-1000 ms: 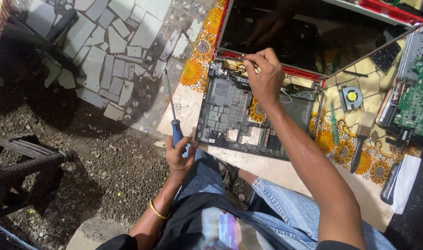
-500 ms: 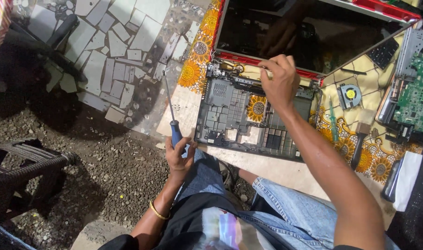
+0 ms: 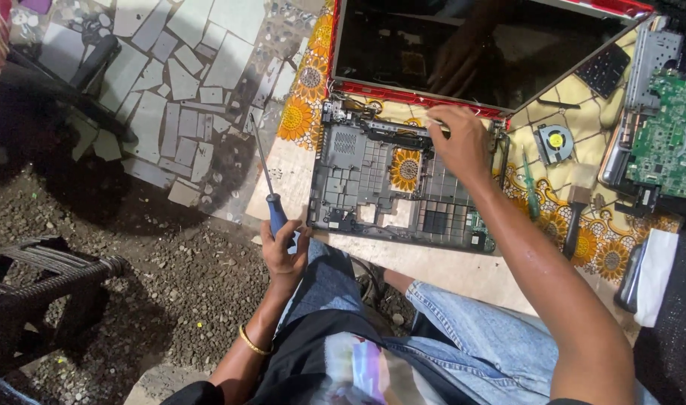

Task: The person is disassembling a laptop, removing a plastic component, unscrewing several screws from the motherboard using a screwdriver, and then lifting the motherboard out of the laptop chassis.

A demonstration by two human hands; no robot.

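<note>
My left hand [image 3: 283, 251] grips the blue handle of a long screwdriver [image 3: 268, 184] whose shaft points away from me, off the table's left edge. My right hand [image 3: 463, 142] rests on the far edge of a stripped grey laptop base [image 3: 373, 187], fingers pinched near the hinge on something small that I cannot make out. The laptop's dark screen [image 3: 463, 49] with a red frame lies open flat beyond the base. Both sit on a sunflower-patterned cloth [image 3: 302, 116].
A green circuit board [image 3: 669, 139], a small fan [image 3: 555, 142], a green-handled screwdriver [image 3: 531, 191], a brush [image 3: 574, 217] and a keyboard piece [image 3: 606, 71] lie to the right. Broken-tile paving and gravel are on the left, with a dark woven stool [image 3: 35, 300].
My right hand has shifted right along the hinge edge of the laptop base. The view has tilted slightly. My left hand keeps its hold on the screwdriver.
</note>
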